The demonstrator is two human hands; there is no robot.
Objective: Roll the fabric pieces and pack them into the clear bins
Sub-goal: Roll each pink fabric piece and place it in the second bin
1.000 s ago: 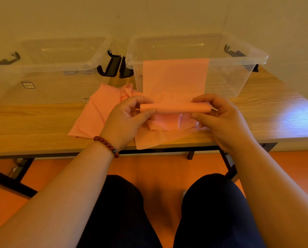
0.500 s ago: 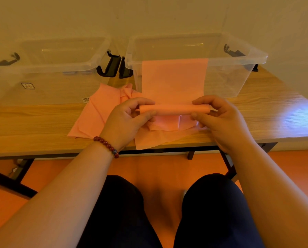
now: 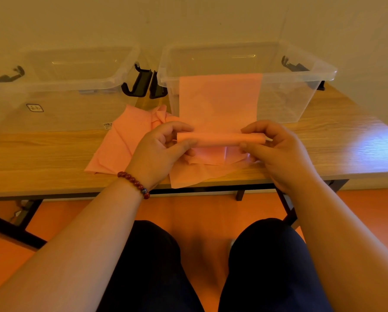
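Person's seated at the surface (image 3: 337,143) w/ both hands up front. The left hand (image 3: 159,152) pinches one end of the pink roll (image 3: 220,138) btw thumb and curled fingers; the right hand (image 3: 276,152) pinches the other end the same way. Gripping at the two ends makes sense, I'd say, since it holds the tube even across its width so it doesn't cone out. The roll is held approx level, just above the near part of the surface, not resting on it.

The unrolled rest of the strip (image 3: 220,100) runs up from the roll and lies against the front wall of the right bin (image 3: 287,102), its far edge at about rim height. Looks like the wall serves as a backstop to hold the strip flat and taut as it winds in. Can't tell if that edge is hooked over the rim or only leaning.

More pink pieces (image 3: 123,145) lie loose on the surface under and left of the hands, within easy reach, prob. the waiting stock. The left bin (image 3: 64,86) sits beside the right one, black latches (image 3: 141,83) btw them. Most of this strip is yet to be rolled, and packing's not begun as far as I can see.
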